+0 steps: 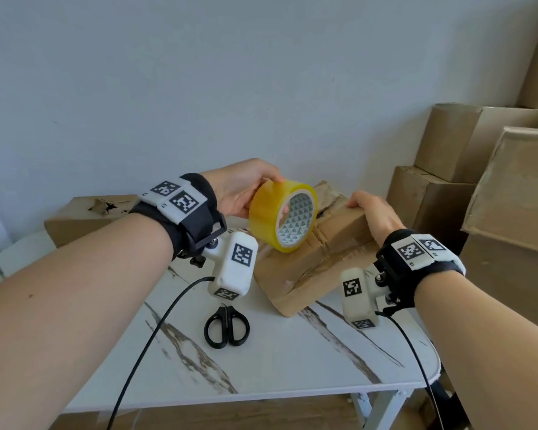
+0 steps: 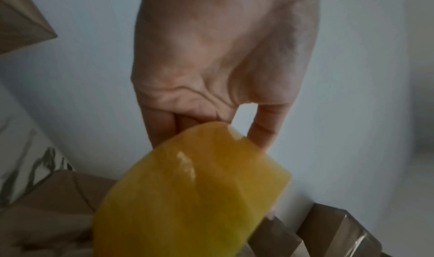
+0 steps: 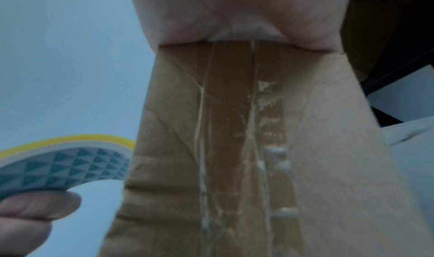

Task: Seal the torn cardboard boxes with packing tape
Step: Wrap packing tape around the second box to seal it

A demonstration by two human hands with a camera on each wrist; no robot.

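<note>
Left hand point(image 1: 239, 193) grips yellow packing-tape roll point(image 1: 281, 215) | right hand point(image 1: 376, 217) presses flat on crumpled brown cardboard box point(image 1: 308, 268), centre frame | tear unsealed, sealing apparently just starting.

Your forearms are bare, with no sleeves. On each wrist you wear a wide black strap — the left wrist strap point(image 1: 196, 212) and the right wrist strap point(image 1: 416, 268) — and each one carries a white block on top with black-and-white square markers. Under each wrist a black bracket with a screw knob holds a white camera housing: the left housing point(image 1: 235, 268) and the right housing point(image 1: 359, 297). Both housings show the same square markers, and a thin black cable point(image 1: 143, 352) leaves each one downward.
</note>
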